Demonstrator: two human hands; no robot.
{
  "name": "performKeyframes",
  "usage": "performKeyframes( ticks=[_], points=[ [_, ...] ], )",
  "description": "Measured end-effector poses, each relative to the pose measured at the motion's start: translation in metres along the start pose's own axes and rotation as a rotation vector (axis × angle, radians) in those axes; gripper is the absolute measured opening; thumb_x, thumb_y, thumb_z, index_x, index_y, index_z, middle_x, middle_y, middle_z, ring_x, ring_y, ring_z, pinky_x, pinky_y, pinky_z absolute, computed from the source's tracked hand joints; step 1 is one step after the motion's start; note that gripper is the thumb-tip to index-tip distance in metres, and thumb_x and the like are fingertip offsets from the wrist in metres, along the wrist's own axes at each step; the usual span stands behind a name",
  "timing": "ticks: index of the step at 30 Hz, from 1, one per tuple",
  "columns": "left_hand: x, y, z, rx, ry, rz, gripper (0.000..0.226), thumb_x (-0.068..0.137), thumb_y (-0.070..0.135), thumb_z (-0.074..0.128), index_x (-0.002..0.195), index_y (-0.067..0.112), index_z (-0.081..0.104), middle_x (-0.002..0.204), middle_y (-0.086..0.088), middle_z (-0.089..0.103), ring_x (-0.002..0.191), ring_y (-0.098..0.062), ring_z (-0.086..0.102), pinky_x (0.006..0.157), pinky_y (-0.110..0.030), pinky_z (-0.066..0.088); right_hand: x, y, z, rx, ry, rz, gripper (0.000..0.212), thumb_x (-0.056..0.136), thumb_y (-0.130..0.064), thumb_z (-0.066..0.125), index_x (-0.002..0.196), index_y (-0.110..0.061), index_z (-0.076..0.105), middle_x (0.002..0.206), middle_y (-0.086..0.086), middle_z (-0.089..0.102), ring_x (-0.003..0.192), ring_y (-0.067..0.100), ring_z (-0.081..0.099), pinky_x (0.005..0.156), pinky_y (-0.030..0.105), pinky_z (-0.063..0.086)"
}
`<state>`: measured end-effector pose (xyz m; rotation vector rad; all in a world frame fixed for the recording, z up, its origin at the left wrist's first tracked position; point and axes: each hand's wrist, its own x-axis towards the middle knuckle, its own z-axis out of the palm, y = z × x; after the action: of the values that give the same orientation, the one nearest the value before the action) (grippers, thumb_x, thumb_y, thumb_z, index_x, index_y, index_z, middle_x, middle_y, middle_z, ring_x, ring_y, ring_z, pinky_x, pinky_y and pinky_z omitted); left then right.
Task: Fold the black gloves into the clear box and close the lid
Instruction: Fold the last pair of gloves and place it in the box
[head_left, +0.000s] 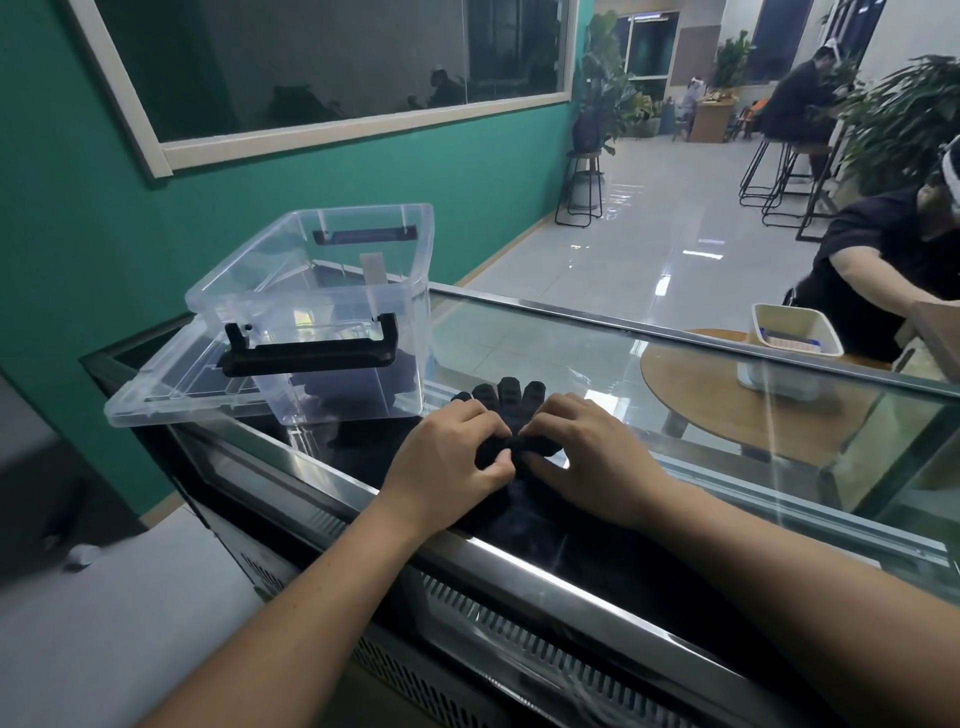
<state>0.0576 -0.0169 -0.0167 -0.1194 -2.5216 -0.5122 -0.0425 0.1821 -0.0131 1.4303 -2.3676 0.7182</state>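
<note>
A black glove (511, 397) lies on the glass counter top, its fingertips pointing away from me. My left hand (449, 457) and my right hand (587, 457) both pinch its near part, which is rolled into a thick fold between them. The clear box (332, 270) stands open to the left of the glove, with black handles on its ends. Something dark shows through its near wall at the bottom. The clear lid (156, 395) lies flat under and to the left of the box.
The glass counter (727, 415) runs right, with a metal front rail. Beyond it a person sits at a round wooden table (691, 379) holding a white tray (795, 327). A green wall is close behind the box.
</note>
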Motion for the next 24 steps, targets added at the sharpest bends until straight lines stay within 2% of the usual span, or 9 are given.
performKeyframes(
  ticks=[4,7,10,13,17,24],
  points=[
    [0.001,0.0,-0.002,-0.027,0.016,-0.024,0.011,0.098,0.029,0.065,0.103,0.021,0.071,0.087,0.009,0.068,0.078,-0.007,0.057,0.075,-0.024,0.048,0.002,-0.001,-0.001,0.064,0.042,0.021,0.015,0.1,-0.034,0.072,0.111,-0.024,0.074,0.098,-0.009,0.069,0.09,0.009,0.059,0.081,0.021,0.045],
    [0.002,-0.003,-0.001,-0.076,-0.007,-0.081,0.008,0.105,0.03,0.06,0.106,0.024,0.065,0.086,0.01,0.07,0.076,-0.008,0.062,0.072,-0.022,0.047,0.003,-0.002,-0.001,0.103,0.054,0.064,0.014,0.101,-0.033,0.071,0.11,-0.022,0.073,0.095,-0.007,0.072,0.086,0.01,0.06,0.078,0.023,0.046],
    [0.003,-0.006,0.0,-0.125,-0.039,-0.117,0.011,0.107,0.033,0.058,0.108,0.025,0.065,0.09,0.01,0.073,0.083,-0.01,0.068,0.076,-0.029,0.054,0.004,0.0,0.0,0.191,0.063,0.156,0.011,0.101,-0.034,0.071,0.107,-0.026,0.071,0.091,-0.01,0.077,0.082,0.01,0.067,0.076,0.029,0.053],
    [0.005,-0.007,0.0,-0.132,-0.067,-0.139,0.013,0.109,0.034,0.057,0.109,0.026,0.066,0.092,0.01,0.072,0.085,-0.009,0.066,0.078,-0.03,0.053,0.005,0.001,0.0,0.245,0.072,0.224,0.009,0.099,-0.037,0.073,0.101,-0.029,0.07,0.086,-0.011,0.079,0.077,0.005,0.071,0.073,0.024,0.054],
    [0.006,-0.009,0.003,-0.108,-0.064,-0.152,0.015,0.109,0.036,0.057,0.107,0.025,0.067,0.089,0.01,0.071,0.084,-0.01,0.065,0.078,-0.032,0.053,0.007,0.002,0.0,0.247,0.075,0.243,0.008,0.098,-0.035,0.075,0.097,-0.028,0.074,0.085,-0.011,0.078,0.074,0.002,0.067,0.071,0.02,0.052],
    [0.005,-0.01,0.005,-0.069,-0.029,-0.155,0.018,0.108,0.036,0.06,0.102,0.023,0.069,0.089,0.009,0.07,0.084,-0.013,0.065,0.08,-0.038,0.055,0.007,0.006,0.002,0.147,0.081,0.251,0.007,0.097,-0.027,0.076,0.098,-0.021,0.081,0.082,-0.015,0.066,0.081,0.012,0.061,0.077,0.031,0.05]
  ],
)
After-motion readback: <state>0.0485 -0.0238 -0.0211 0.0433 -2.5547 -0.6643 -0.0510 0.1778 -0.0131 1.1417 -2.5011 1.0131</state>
